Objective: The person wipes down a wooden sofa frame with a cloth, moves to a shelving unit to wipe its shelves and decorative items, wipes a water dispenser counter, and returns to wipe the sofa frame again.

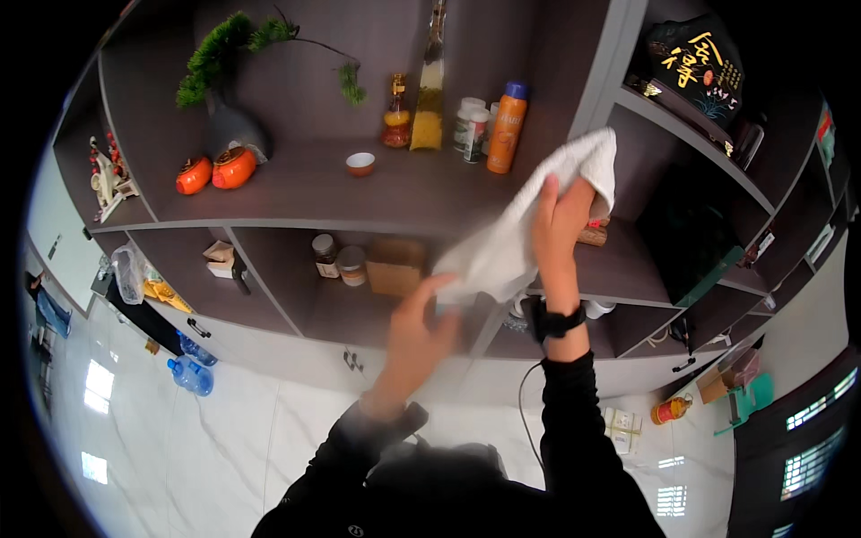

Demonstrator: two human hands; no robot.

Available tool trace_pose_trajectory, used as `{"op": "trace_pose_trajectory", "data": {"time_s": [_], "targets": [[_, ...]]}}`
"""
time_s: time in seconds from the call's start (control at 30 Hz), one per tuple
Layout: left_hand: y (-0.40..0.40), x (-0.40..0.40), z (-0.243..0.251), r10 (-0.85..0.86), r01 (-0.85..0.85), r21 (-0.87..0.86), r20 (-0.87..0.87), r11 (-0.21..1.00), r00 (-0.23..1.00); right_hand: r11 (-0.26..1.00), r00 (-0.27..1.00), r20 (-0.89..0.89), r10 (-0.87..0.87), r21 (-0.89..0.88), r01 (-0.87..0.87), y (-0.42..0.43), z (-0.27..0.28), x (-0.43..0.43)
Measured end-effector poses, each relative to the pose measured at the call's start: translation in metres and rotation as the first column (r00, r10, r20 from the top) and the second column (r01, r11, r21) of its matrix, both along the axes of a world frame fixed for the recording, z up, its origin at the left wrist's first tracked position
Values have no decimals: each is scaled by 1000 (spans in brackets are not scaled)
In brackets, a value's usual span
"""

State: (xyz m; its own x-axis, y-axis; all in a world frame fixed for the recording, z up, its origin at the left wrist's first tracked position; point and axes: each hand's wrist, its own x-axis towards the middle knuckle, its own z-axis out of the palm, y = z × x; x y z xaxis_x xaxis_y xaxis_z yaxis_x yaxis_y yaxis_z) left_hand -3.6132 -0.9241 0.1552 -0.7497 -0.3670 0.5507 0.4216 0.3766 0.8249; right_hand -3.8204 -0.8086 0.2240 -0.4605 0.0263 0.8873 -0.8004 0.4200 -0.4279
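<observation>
A white cloth (511, 235) hangs in front of a dark cabinet shelf. My right hand (565, 222) grips its upper part, with a fold draped over the fingers. Blurred by motion, my left hand (420, 329) is at the cloth's lower left corner; whether it pinches the fabric cannot be told. Behind the cloth, on the shelf, stand an orange spray can (507, 128), small bottles (475, 136), a tall glass bottle with yellow contents (428, 114) and a smaller stoppered bottle (397, 121). A small cup (360, 164) sits farther left.
Two orange ceramic ornaments (233, 167) and a dark vase (235, 131) with a green branch stand on the shelf's left. Jars (351, 265) and a cardboard box (395, 267) are in the compartment below. A dark glass panel (693, 228) is at right; blue water bottles (191, 375) lie on the floor.
</observation>
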Motion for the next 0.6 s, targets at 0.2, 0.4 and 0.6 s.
{"op": "trace_pose_trajectory", "data": {"time_s": [0.2, 0.4, 0.6], "targets": [[-41, -12, -50, -168, 165, 34, 290, 986, 942, 989, 973, 209, -102, 127, 77, -1, -104, 24], [-65, -2, -19, -209, 216, -149, 61, 965, 976, 965, 972, -92, -217, 132, 228, -9, -73, 67], [-147, 7, -55, 7, 178, -497, 347, 850, 938, 781, 991, 46, -126, 621, 71, -72, -37, 67]]}}
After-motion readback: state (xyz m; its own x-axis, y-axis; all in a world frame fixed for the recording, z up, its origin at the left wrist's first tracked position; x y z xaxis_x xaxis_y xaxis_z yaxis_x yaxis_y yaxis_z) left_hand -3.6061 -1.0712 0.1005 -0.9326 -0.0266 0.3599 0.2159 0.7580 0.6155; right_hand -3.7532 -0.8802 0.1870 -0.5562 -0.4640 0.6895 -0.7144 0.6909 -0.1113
